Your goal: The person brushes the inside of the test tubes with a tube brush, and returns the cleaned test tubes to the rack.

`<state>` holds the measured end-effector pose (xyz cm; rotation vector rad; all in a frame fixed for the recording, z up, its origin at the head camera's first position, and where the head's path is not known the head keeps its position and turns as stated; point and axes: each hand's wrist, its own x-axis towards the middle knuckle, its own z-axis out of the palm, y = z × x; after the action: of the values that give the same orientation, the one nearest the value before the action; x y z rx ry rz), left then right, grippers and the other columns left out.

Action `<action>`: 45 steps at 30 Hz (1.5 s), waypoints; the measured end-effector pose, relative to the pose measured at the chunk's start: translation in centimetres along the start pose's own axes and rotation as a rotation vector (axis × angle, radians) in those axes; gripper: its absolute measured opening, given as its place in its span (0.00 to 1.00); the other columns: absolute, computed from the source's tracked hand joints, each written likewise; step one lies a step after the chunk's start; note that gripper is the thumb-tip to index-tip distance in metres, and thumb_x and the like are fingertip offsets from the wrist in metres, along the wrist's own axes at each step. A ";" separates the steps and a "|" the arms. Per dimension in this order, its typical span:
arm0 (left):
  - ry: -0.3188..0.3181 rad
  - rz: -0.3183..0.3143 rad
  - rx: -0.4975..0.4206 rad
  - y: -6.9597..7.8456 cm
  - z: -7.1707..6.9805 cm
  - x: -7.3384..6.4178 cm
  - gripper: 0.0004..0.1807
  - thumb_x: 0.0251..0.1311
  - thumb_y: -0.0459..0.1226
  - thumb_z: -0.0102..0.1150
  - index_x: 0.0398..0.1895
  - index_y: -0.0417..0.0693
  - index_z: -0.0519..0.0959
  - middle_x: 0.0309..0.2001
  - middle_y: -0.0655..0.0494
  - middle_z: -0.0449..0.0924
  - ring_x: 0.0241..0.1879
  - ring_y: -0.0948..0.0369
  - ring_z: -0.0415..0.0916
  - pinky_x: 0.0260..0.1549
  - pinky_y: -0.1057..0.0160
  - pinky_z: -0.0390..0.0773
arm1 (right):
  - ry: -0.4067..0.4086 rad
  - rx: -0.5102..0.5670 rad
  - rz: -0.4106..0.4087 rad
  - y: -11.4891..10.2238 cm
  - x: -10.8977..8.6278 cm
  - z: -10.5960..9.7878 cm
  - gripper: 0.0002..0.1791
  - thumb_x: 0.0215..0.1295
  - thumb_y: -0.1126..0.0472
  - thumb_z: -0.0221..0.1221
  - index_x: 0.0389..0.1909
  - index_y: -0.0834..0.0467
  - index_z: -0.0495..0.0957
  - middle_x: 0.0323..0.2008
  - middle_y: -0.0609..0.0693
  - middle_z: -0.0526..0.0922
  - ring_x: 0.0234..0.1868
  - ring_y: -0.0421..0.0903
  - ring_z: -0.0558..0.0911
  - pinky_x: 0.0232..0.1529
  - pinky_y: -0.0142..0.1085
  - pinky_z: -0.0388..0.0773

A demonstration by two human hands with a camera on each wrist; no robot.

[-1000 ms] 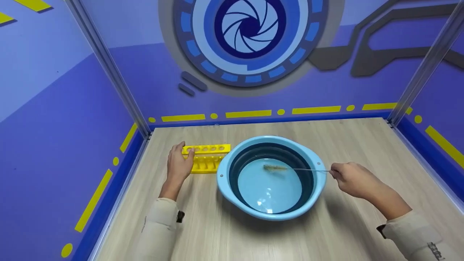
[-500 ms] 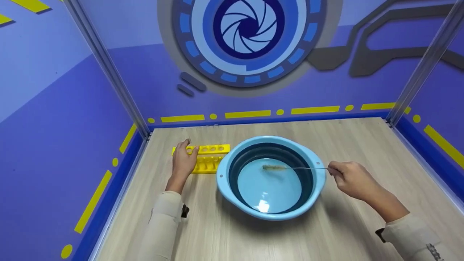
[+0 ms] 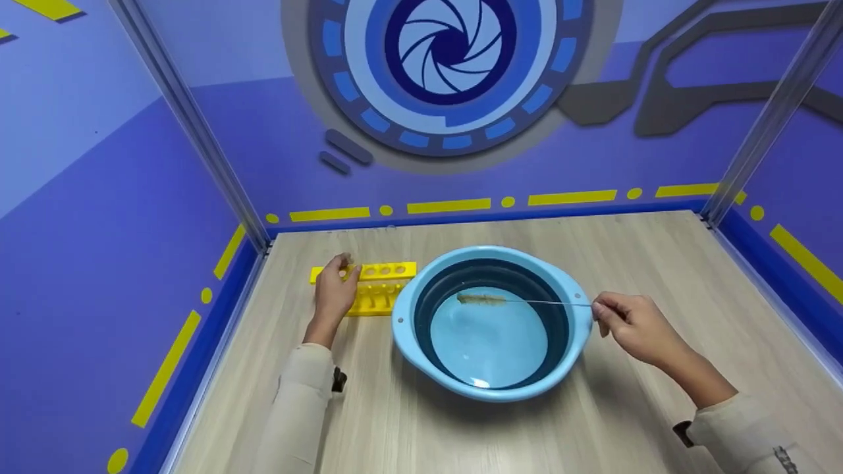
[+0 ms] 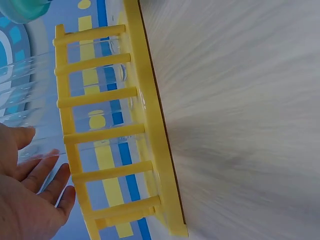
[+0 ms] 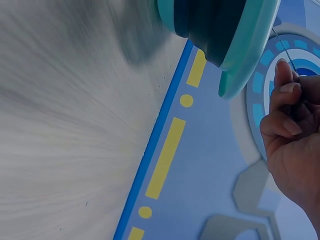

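My right hand (image 3: 635,326) pinches the thin wire handle of a test tube brush (image 3: 482,299). The brush's brownish bristle head lies over the inside of a light blue basin (image 3: 403,342) that holds water. At the left, a yellow test tube rack (image 3: 388,270) stands on the table, with several clear test tubes (image 4: 20,87) upright in it. My left hand (image 3: 334,296) is at the rack's left part, its thumb and fingers about the upper part of one clear tube. In the right wrist view the fingers are curled at the brush wire (image 5: 284,47).
The basin's left rim reaches close to the rack's right end. A wooden table (image 3: 487,438) bears everything, with blue-purple printed walls (image 3: 276,151) at its back and sides. Metal posts (image 3: 197,125) stand at the back corners.
My left hand has shifted slightly right along the rack, uncovering its left end. The brush head has moved left and a little farther back in the basin; my right fingers have loosened slightly.
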<state>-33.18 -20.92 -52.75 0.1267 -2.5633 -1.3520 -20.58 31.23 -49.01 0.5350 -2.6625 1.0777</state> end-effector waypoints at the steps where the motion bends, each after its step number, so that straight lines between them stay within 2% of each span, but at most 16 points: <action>1: 0.008 -0.001 -0.005 -0.1 0.0 0.0 0.24 0.78 0.40 0.59 0.72 0.43 0.76 0.67 0.43 0.81 0.70 0.47 0.77 0.74 0.44 0.73 | 0.001 0.016 0.008 0.0 0.0 0.0 0.13 0.80 0.65 0.57 0.33 0.53 0.84 0.22 0.41 0.81 0.23 0.36 0.74 0.24 0.32 0.71; 4: 0.034 0.009 -0.025 -0.3 0.1 -0.1 0.20 0.78 0.39 0.59 0.68 0.44 0.79 0.63 0.44 0.84 0.67 0.47 0.79 0.71 0.44 0.76 | 0.014 0.051 0.021 -0.2 -0.1 0.0 0.14 0.81 0.64 0.57 0.32 0.53 0.84 0.22 0.43 0.81 0.23 0.37 0.74 0.24 0.32 0.71; 11: 0.112 0.082 -0.028 -0.7 0.1 -0.2 0.13 0.78 0.39 0.61 0.59 0.44 0.83 0.56 0.45 0.87 0.62 0.48 0.83 0.64 0.45 0.82 | 0.090 0.093 0.005 -0.6 0.0 0.1 0.14 0.81 0.66 0.57 0.32 0.56 0.84 0.22 0.44 0.82 0.22 0.38 0.76 0.21 0.32 0.70; 18: 0.186 0.164 -0.076 -0.4 -0.2 -0.2 0.12 0.77 0.38 0.61 0.56 0.42 0.83 0.53 0.44 0.88 0.61 0.48 0.83 0.67 0.41 0.79 | 0.144 0.124 0.001 -0.6 0.1 0.1 0.13 0.80 0.67 0.57 0.33 0.56 0.86 0.21 0.44 0.81 0.22 0.38 0.76 0.20 0.31 0.70; 25: 0.230 0.206 -0.098 0.9 -0.6 -0.4 0.12 0.78 0.39 0.60 0.56 0.43 0.83 0.54 0.45 0.88 0.61 0.48 0.83 0.70 0.43 0.77 | 0.171 0.169 0.015 -0.3 0.0 0.3 0.15 0.80 0.68 0.57 0.29 0.55 0.83 0.20 0.46 0.80 0.20 0.38 0.74 0.19 0.32 0.68; 30: 0.298 0.297 -0.094 1.5 -0.8 -0.7 0.14 0.77 0.38 0.61 0.58 0.40 0.84 0.52 0.44 0.88 0.58 0.47 0.83 0.68 0.44 0.75 | 0.196 0.179 0.015 0.1 0.0 0.5 0.16 0.79 0.68 0.57 0.29 0.52 0.83 0.19 0.47 0.79 0.19 0.37 0.73 0.19 0.32 0.67; 36: 0.375 0.405 -0.058 2.1 -1.0 -0.9 0.13 0.76 0.37 0.63 0.57 0.42 0.85 0.50 0.44 0.88 0.54 0.48 0.82 0.61 0.46 0.73 | 0.211 0.176 0.018 0.2 -0.2 0.7 0.17 0.79 0.69 0.58 0.28 0.50 0.82 0.18 0.47 0.79 0.19 0.37 0.73 0.19 0.31 0.68; 41: 0.401 0.474 -0.053 2.9 -1.2 -1.1 0.15 0.75 0.38 0.64 0.58 0.40 0.85 0.48 0.44 0.88 0.52 0.48 0.82 0.60 0.47 0.71 | 0.225 0.189 0.029 0.0 -0.3 0.7 0.17 0.79 0.69 0.57 0.28 0.51 0.81 0.18 0.46 0.78 0.19 0.37 0.73 0.19 0.31 0.68; 45: 0.360 0.501 -0.051 3.6 -1.2 -1.7 0.16 0.77 0.38 0.62 0.62 0.42 0.83 0.48 0.44 0.86 0.54 0.48 0.80 0.61 0.47 0.72 | 0.228 0.224 0.055 -0.1 -0.3 0.5 0.16 0.81 0.67 0.56 0.29 0.54 0.81 0.18 0.47 0.78 0.18 0.38 0.73 0.19 0.31 0.70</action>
<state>-31.07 -19.50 -49.41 -0.2444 -2.0718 -1.0839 -20.33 30.86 -49.35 0.3541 -2.3891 1.3738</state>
